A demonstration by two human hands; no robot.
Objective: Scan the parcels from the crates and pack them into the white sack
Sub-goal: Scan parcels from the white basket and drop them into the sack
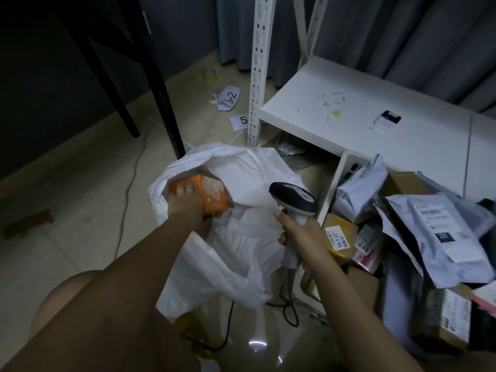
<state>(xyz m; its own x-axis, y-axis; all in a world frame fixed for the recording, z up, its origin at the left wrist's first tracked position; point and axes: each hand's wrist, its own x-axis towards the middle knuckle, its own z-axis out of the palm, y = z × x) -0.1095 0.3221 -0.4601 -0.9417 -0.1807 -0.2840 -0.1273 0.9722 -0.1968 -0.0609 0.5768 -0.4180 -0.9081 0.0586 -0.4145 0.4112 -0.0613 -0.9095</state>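
The white sack (241, 251) lies open on the floor in the middle of the head view. My left hand (185, 202) reaches into its mouth and grips an orange parcel (213, 196) with a whitish patch on top. To the right of the sack, my right hand (303, 234) holds a grey and black barcode scanner (294, 197) by its handle, head up. A heap of parcels fills the lower right: a grey mailer (440, 232) with a white label, a yellow box (339, 234) labelled 56-2-22, a silver mailer (359, 186) and brown cartons.
A white metal shelf (375, 108) with a small label printer (387, 120) stands behind the sack. Black table legs (161, 103) rise at the left. Paper slips (229, 99), a tape roll (210, 76) and cables lie on the tiled floor.
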